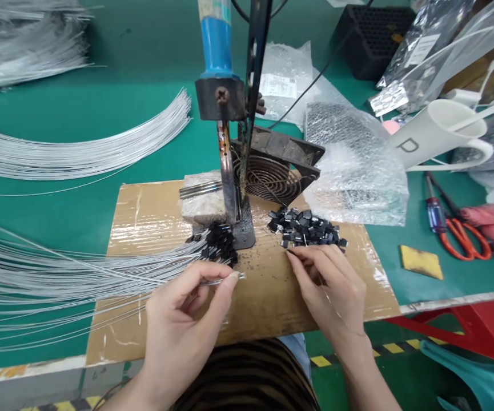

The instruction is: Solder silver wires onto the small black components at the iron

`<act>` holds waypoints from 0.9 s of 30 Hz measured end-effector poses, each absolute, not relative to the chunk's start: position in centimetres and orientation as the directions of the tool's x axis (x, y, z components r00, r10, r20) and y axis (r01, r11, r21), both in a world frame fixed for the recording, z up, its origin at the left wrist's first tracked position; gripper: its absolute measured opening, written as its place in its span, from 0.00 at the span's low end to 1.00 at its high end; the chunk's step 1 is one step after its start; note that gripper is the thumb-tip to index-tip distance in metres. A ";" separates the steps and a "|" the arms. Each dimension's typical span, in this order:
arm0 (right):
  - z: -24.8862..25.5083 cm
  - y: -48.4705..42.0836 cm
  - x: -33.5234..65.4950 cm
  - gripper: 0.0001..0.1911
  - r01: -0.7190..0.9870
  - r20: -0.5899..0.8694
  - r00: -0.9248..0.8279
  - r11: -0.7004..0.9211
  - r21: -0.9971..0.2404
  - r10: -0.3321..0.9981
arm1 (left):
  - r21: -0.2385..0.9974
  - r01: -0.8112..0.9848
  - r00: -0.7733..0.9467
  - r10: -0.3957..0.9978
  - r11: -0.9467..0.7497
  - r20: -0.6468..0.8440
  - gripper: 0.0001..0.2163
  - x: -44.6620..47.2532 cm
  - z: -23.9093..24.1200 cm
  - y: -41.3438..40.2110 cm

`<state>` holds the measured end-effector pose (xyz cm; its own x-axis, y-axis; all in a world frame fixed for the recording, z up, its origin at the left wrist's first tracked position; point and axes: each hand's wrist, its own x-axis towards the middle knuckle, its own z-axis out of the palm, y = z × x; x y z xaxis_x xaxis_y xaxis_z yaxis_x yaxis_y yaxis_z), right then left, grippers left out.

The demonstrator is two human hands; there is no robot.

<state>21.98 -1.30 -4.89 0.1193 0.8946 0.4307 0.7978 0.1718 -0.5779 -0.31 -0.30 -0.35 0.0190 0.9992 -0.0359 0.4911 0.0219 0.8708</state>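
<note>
My left hand pinches a white wire between thumb and forefinger, its tip sticking out to the right. Behind that hand, a bundle of white wires ends in a cluster of small black connectors. My right hand is closed at the near edge of a pile of loose black connectors. A thin silvery wire, like solder, runs through its fingers. Something dark shows at those fingertips, too small to name. Between and beyond both hands a blue-handled soldering iron stands clamped, pointing downward.
Cardboard covers the work spot. Behind the iron are a pale block and a fan. More white wires lie left. Rightward are bubble wrap, a tilted mug, scissors and a yellow sponge.
</note>
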 end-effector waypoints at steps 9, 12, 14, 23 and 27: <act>-3.2 -2.9 20.0 0.09 0.202 0.088 0.486 -0.014 -0.979 0.870 | 0.853 0.522 0.026 0.999 0.020 -0.039 0.05 -0.3 -0.4 -0.2; -2.3 -2.8 19.6 0.09 0.096 0.027 0.438 -0.017 -0.995 0.899 | 0.848 0.528 0.010 0.998 0.044 -0.058 0.05 -0.4 -0.3 -0.4; -1.8 -2.6 19.1 0.08 0.019 -0.020 0.401 -0.030 -0.999 0.916 | 0.846 0.530 -0.004 0.997 0.065 -0.074 0.06 -0.4 -0.2 -0.4; -1.5 -1.6 17.4 0.08 -0.199 -0.140 0.165 -0.106 -0.974 0.976 | 0.941 0.284 0.061 0.976 0.184 -0.209 0.03 0.2 1.7 1.3; -1.5 -1.5 17.2 0.08 -0.220 -0.115 0.096 -0.092 -0.971 0.989 | 0.953 0.210 0.180 0.949 0.220 -0.259 0.05 -0.2 2.2 1.7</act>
